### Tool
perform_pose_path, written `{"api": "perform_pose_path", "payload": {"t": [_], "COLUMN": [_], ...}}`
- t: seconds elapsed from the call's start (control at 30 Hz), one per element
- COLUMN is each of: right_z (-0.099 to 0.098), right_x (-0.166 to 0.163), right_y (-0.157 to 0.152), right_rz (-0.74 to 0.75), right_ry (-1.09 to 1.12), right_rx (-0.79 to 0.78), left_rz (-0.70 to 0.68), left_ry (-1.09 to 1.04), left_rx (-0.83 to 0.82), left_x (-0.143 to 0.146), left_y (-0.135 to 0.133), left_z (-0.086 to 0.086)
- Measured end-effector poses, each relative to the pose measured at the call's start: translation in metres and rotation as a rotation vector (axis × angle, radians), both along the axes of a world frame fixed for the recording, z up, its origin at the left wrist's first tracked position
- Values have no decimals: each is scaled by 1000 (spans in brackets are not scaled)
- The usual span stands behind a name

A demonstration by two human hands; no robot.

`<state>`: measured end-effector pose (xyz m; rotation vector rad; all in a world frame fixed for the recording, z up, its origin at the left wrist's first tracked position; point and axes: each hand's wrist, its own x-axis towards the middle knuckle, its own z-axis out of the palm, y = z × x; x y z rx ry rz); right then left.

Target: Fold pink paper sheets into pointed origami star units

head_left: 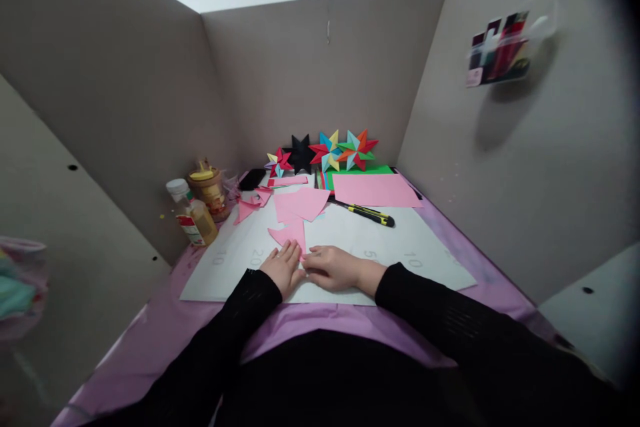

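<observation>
A folded piece of pink paper [295,232] lies on the white sheet in front of me, one corner pointing left. My left hand [283,269] rests flat on its near end, fingers stretched forward. Close beside it, my right hand [330,267] has its fingers curled and pinched at the paper's near tip. The fingers hide most of that tip. Just beyond are pink paper sheets [309,202], partly overlapping the piece. Folded pink paper pieces [249,205] sit to the left of these.
A yellow-black utility knife [370,215] lies right of centre, before a large pink sheet [375,189]. Colourful paper stars [330,150] and a black star [301,153] lean at the back. A bottle [193,213], a brown cup [210,193] and a phone [253,179] stand left.
</observation>
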<state>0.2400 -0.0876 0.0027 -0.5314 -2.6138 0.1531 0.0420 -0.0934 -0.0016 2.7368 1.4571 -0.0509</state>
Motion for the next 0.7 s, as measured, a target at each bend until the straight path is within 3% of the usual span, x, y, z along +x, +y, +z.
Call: {"api": "perform_pose_path", "payload": {"t": [0.7], "right_z": [0], "right_x": [0], "right_y": [0], "right_rz": [-33], "right_ry": [-6], "right_rx": [-46], "left_rz": [11], "left_ry": [-31], "left_rx": [-23], "left_x": [0], "left_y": [0], "left_z": [2]}}
